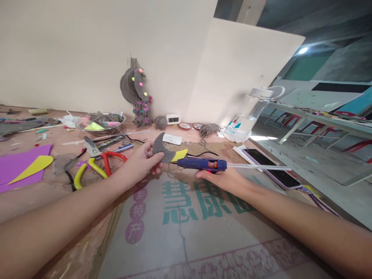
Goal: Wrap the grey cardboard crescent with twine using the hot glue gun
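Between the thumb and fingers of my left hand [148,159] is a crescent-shaped piece [161,149], its left part wrapped in grey yarn and its right tip bare yellow. My right hand [217,177] is closed around a dark blue glue gun [197,164], held sideways. The gun's nozzle touches or nearly touches the crescent's lower edge, where the grey meets the yellow. A clear glue stick [258,166] sticks out of the gun's back end. Much of the right hand's fingers is hidden behind the gun.
Pliers with yellow handles [95,168], a red-handled tool [109,161] and purple sheet [20,170] lie left. Behind stand a bowl of scraps [101,126], small clock [173,119] and water bottle [244,116]. A phone [273,168] lies right. Grey yarn decorations [135,89] hang on the board.
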The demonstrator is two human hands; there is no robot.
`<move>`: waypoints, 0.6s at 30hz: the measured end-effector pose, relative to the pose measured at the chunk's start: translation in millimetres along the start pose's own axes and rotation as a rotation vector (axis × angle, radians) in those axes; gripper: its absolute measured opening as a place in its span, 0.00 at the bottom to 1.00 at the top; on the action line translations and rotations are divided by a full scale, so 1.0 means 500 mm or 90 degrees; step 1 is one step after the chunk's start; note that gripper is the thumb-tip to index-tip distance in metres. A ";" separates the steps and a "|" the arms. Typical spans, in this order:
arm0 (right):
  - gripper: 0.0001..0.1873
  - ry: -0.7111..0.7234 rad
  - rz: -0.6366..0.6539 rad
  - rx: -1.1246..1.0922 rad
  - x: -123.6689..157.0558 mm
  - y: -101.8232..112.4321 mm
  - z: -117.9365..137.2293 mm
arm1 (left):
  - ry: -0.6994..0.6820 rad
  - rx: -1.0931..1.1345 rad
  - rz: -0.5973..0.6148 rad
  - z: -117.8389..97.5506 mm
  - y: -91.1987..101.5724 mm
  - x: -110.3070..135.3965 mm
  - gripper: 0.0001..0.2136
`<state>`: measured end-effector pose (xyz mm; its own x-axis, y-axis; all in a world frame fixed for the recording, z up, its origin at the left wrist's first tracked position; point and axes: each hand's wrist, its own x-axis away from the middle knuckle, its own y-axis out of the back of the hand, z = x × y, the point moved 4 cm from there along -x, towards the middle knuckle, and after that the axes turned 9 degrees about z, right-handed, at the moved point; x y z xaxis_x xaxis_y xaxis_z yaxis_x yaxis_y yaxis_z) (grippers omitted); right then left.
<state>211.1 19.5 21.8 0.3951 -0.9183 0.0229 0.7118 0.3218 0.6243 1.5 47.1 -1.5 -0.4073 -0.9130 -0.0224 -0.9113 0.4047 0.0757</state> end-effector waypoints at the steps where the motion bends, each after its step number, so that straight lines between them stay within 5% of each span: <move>1: 0.15 0.002 -0.001 0.004 0.000 0.000 0.000 | -0.001 0.004 0.002 0.000 0.000 0.000 0.12; 18: 0.17 0.056 0.004 0.088 -0.002 0.000 -0.005 | 0.001 0.015 0.002 0.001 -0.001 0.000 0.12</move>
<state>212.3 20.8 20.0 0.4531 -0.8907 -0.0372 0.6244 0.2873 0.7264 2.1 46.9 -2.0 -0.4099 -0.9119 -0.0208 -0.9113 0.4084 0.0529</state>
